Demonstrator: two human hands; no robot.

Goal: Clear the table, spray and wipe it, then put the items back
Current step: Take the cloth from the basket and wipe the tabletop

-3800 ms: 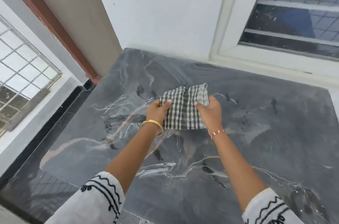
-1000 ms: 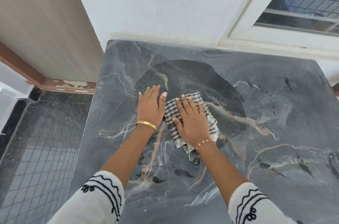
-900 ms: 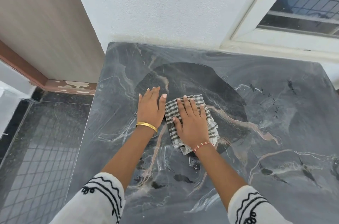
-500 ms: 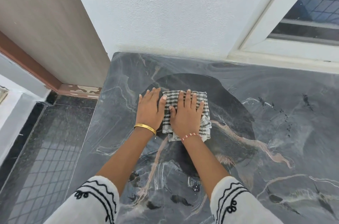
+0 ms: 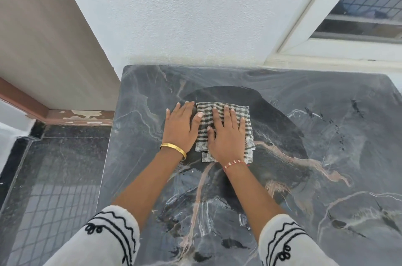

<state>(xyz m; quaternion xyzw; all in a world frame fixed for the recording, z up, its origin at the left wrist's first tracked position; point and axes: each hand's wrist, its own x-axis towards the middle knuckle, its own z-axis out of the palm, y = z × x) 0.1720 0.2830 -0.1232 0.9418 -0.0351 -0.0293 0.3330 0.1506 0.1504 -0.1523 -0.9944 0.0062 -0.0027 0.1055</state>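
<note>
while your right hand (image 5: pixel 225 135) lies flat with straight fingers pressing the folded checked cloth (image 5: pixel 224 130) onto the dark marble worktop (image 5: pixel 326 156), its grip is released, not clenched. your left hand (image 5: pixel 180 126) rests flat on the stone just beside the cloth, thumb touching its edge. the cloth sits toward the worktop's far left, near the white wall (image 5: pixel 195 15).

one head-worn view looks steeply down and forward from close above the dark marble table (image 5: pixel 326 135), facing the white wall (image 5: pixel 195 15) behind it; both forearms reach in from the bottom edge, floor at left, window (image 5: pixel 369 4) upper right
</note>
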